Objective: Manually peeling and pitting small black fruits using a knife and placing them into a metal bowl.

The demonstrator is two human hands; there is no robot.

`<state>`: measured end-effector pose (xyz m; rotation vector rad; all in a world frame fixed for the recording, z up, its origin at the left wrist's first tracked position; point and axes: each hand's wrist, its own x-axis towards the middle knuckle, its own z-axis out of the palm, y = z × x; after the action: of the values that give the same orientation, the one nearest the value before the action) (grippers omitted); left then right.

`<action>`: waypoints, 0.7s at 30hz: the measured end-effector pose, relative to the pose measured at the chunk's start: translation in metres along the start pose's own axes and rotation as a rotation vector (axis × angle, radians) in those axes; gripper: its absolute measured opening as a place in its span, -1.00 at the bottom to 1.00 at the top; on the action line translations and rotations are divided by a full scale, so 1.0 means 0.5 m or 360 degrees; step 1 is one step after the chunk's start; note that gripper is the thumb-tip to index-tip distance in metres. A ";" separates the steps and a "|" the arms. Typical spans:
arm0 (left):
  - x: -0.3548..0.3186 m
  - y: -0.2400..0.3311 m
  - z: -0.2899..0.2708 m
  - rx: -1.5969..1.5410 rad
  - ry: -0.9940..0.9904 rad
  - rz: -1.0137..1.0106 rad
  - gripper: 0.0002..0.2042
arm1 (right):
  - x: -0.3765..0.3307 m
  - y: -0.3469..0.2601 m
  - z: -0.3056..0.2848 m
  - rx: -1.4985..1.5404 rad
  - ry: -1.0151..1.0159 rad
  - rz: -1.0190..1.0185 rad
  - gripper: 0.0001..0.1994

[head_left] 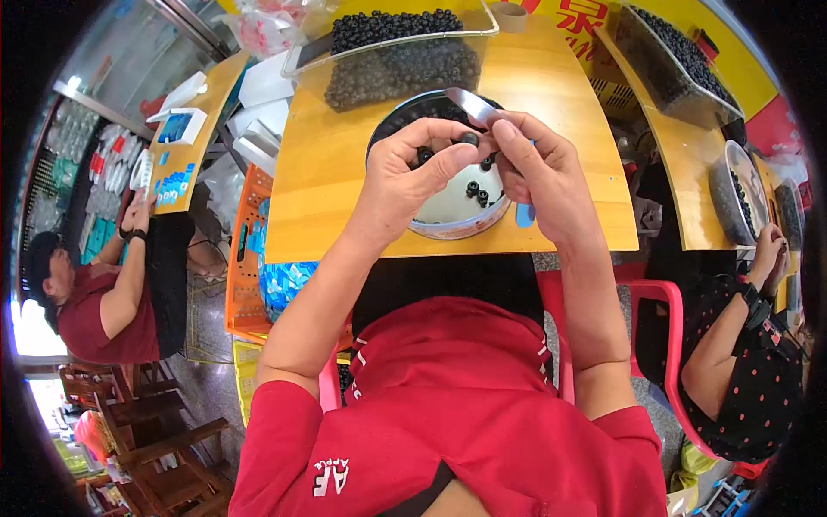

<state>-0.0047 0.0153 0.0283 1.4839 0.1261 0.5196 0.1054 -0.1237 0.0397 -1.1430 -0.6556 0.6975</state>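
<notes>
Over a round tub (461,228), my left hand (413,168) is closed, pinching a small black round part (468,139) between thumb and fingertips. Another black part (423,156) shows by its curled fingers; whether it is held or lies behind them I cannot tell. My right hand (543,168) is closed round a knife with a short metal blade (472,105) pointing up and left, close to the pinched part. A blue piece (525,215) below that hand looks like its handle end. Loose black parts (476,191) lie on the tub's pale bottom, and more sit at its far side.
A clear plastic bin (392,65) heaped with black parts stands on the wooden table (319,189) beyond the tub. An orange crate (247,293) with blue packets stands at left. Two co-workers sit at side tables, left (112,293) and right (732,362).
</notes>
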 end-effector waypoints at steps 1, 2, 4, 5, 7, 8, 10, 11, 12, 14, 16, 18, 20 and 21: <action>0.001 0.000 -0.003 0.0035 0.0006 0.0014 -0.81 | -0.003 -0.005 0.000 0.0001 -0.0002 0.0005 -0.73; 0.000 -0.001 -0.006 0.0071 0.0012 0.0027 -0.82 | -0.007 -0.010 -0.002 -0.0078 -0.0090 -0.0069 -0.72; -0.002 0.004 -0.005 0.0084 -0.0007 0.0037 -0.83 | -0.009 -0.008 -0.004 -0.0158 -0.0176 -0.0141 -0.71; -0.002 0.007 -0.004 0.0098 -0.0027 0.0050 -0.83 | -0.008 -0.004 -0.005 -0.0279 -0.0198 -0.0244 -0.70; -0.005 0.009 -0.003 0.0080 -0.0014 0.0025 -0.84 | -0.008 -0.002 -0.006 -0.0398 -0.0220 -0.0345 -0.70; -0.006 0.010 -0.003 0.0062 -0.0003 0.0004 -0.85 | -0.009 -0.003 -0.006 -0.0433 -0.0207 -0.0334 -0.70; -0.008 0.012 -0.001 0.0072 0.0001 0.0006 -0.86 | -0.009 -0.005 -0.007 -0.0466 -0.0193 -0.0320 -0.70; -0.008 0.012 -0.001 0.0081 0.0004 0.0012 -0.86 | -0.008 -0.005 -0.009 -0.0480 -0.0211 -0.0321 -0.70; -0.008 0.011 -0.003 0.0080 0.0003 0.0009 -0.86 | -0.008 -0.005 -0.011 -0.0494 -0.0226 -0.0322 -0.71; -0.008 0.007 -0.009 0.0073 -0.0027 0.0023 -0.87 | -0.007 -0.003 -0.014 -0.0488 -0.0233 -0.0322 -0.72; -0.008 0.003 -0.012 0.0004 -0.0039 0.0003 -0.87 | -0.006 -0.001 -0.017 -0.0480 -0.0241 -0.0322 -0.72; -0.008 0.001 -0.012 -0.0066 -0.0051 -0.0017 -0.86 | -0.005 0.003 -0.020 -0.0599 -0.0200 -0.0348 -0.74; -0.008 0.001 -0.011 -0.0129 -0.0059 -0.0058 -0.84 | -0.004 0.005 -0.021 -0.0580 -0.0203 -0.0366 -0.74; -0.007 0.001 -0.010 -0.0128 -0.0060 -0.0061 -0.84 | -0.003 0.005 -0.021 -0.0562 -0.0210 -0.0385 -0.74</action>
<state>-0.0098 0.0186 0.0273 1.4095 0.1025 0.4607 0.1120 -0.1301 0.0341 -1.3187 -1.0407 0.4625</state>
